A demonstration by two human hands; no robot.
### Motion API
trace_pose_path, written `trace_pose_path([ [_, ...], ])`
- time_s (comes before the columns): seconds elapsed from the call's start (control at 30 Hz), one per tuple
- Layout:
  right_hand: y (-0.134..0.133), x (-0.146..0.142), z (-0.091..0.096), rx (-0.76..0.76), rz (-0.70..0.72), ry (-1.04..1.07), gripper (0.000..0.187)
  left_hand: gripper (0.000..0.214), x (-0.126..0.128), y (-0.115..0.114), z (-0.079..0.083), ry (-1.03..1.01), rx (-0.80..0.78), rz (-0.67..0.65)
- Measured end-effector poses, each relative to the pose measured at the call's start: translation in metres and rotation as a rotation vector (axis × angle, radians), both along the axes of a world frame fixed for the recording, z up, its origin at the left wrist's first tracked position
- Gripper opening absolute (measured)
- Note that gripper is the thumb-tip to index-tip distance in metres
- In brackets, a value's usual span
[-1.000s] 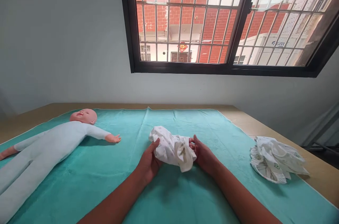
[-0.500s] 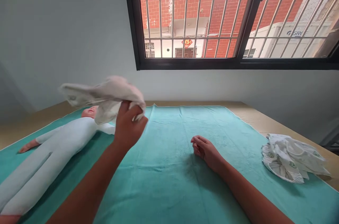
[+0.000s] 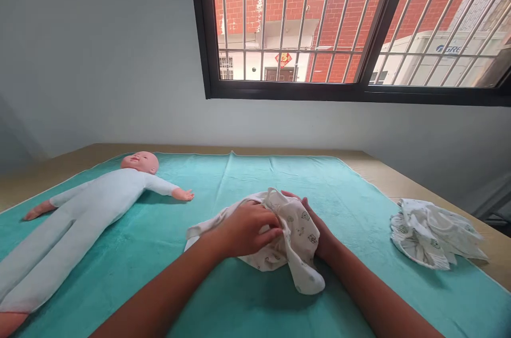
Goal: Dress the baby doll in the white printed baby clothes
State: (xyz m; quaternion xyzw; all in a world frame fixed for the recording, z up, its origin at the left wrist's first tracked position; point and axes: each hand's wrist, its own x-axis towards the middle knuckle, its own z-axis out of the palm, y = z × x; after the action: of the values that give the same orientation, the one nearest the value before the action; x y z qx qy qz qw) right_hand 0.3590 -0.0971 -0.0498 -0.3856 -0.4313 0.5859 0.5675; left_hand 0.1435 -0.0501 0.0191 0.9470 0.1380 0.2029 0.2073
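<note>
A small white baby garment (image 3: 297,231) with tiny printed figures lies crumpled on the teal towel (image 3: 223,301) in front of me. My left hand (image 3: 247,229) rests on top of it, fingers curled into the cloth. My right hand (image 3: 319,234) is partly buried under the garment's right side, and only its fingertips show above the fabric. A baby doll (image 3: 91,202) in a pale blue suit lies on its back at the left, arms spread.
A second crumpled white printed garment (image 3: 433,231) lies at the towel's right edge. The towel covers a wooden tabletop (image 3: 403,181) that runs to a grey wall. A barred window (image 3: 351,24) is above.
My left hand had swung the garment up and leftward over the doll; now the garment is back down on the towel in the middle, with both hands on it.
</note>
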Motion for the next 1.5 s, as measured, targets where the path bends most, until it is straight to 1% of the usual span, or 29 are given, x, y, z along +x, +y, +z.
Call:
trace_pose_path([
  [0.1,-0.004,0.002,0.008,0.006,0.043,0.044,0.065,0.014,-0.004,0.015,-0.002,-0.007,0.156,0.117],
  [0.17,-0.004,0.004,0.01,-0.003,0.047,-0.053,0.063,0.018,-0.008,0.026,-0.008,-0.011,0.233,0.209],
  [0.2,-0.003,0.006,0.008,-0.011,0.035,-0.124,0.063,0.024,-0.011,0.033,-0.012,-0.008,0.256,0.266],
  [0.27,0.002,0.011,0.001,-0.032,-0.053,-0.282,0.056,0.041,-0.018,0.047,-0.023,0.025,0.25,0.408],
  [0.33,0.009,0.018,-0.009,-0.056,-0.195,-0.427,0.04,0.053,-0.026,0.06,-0.036,0.109,0.176,0.538],
  [0.37,0.013,0.021,-0.013,-0.065,-0.259,-0.474,0.033,0.051,-0.029,0.066,-0.041,0.156,0.13,0.585],
  [0.43,0.018,0.028,-0.018,-0.037,-0.337,-0.488,0.024,0.032,-0.036,0.075,-0.049,0.221,0.057,0.632],
  [0.5,0.019,0.034,-0.016,0.057,-0.35,-0.435,0.021,0.013,-0.04,0.081,-0.05,0.228,0.031,0.659],
  [0.53,0.018,0.036,-0.013,0.107,-0.345,-0.403,0.022,0.009,-0.04,0.082,-0.049,0.21,0.028,0.681],
  [0.6,0.015,0.037,-0.007,0.165,-0.32,-0.349,0.026,0.007,-0.04,0.081,-0.042,0.151,0.031,0.74],
  [0.7,0.009,0.03,0.003,0.138,-0.319,-0.332,0.037,0.007,-0.036,0.075,-0.026,0.03,0.04,0.787],
  [0.77,0.005,0.021,0.009,0.113,-0.298,-0.427,0.04,0.005,-0.035,0.07,-0.014,-0.1,0.002,0.758],
  [0.83,-0.001,0.015,0.017,0.128,-0.219,-0.543,0.037,0.004,-0.037,0.065,-0.002,-0.24,-0.039,0.699],
  [0.87,-0.005,0.013,0.022,0.141,-0.169,-0.548,0.036,0.005,-0.039,0.063,0.004,-0.293,-0.039,0.677],
  [0.9,-0.009,0.013,0.028,0.154,-0.133,-0.501,0.035,0.008,-0.043,0.062,0.011,-0.328,-0.014,0.672],
  [0.93,-0.013,0.015,0.034,0.165,-0.117,-0.407,0.037,0.011,-0.046,0.061,0.018,-0.354,0.036,0.687],
  [1.03,-0.025,0.028,0.05,0.189,-0.16,-0.042,0.046,0.015,-0.059,0.057,0.037,-0.4,0.284,0.814],
  [1.07,-0.027,0.033,0.053,0.195,-0.174,0.03,0.047,0.013,-0.063,0.055,0.043,-0.409,0.372,0.867],
  [1.13,-0.03,0.043,0.056,0.198,-0.164,0.05,0.044,0.01,-0.068,0.05,0.054,-0.434,0.501,0.958],
  [1.2,-0.029,0.048,0.055,0.186,-0.12,-0.049,0.031,0.008,-0.069,0.042,0.063,-0.467,0.541,1.016],
  [1.23,-0.028,0.05,0.053,0.181,-0.107,-0.102,0.023,0.008,-0.07,0.038,0.068,-0.465,0.519,1.027],
  [1.27,-0.027,0.051,0.052,0.179,-0.104,-0.134,0.019,0.007,-0.07,0.034,0.073,-0.444,0.471,1.029],
  [1.3,-0.026,0.051,0.052,0.177,-0.111,-0.133,0.02,0.007,-0.07,0.03,0.077,-0.404,0.396,1.024],
  [1.37,-0.026,0.05,0.055,0.173,-0.157,-0.041,0.026,0.008,-0.073,0.022,0.087,-0.284,0.201,0.988],
  [1.43,-0.028,0.048,0.06,0.167,-0.249,0.082,0.025,0.012,-0.08,0.013,0.099,-0.146,0.004,0.872],
  [1.5,-0.03,0.046,0.066,0.176,-0.336,0.159,0.023,0.018,-0.091,0.003,0.112,0.001,-0.177,0.652],
])
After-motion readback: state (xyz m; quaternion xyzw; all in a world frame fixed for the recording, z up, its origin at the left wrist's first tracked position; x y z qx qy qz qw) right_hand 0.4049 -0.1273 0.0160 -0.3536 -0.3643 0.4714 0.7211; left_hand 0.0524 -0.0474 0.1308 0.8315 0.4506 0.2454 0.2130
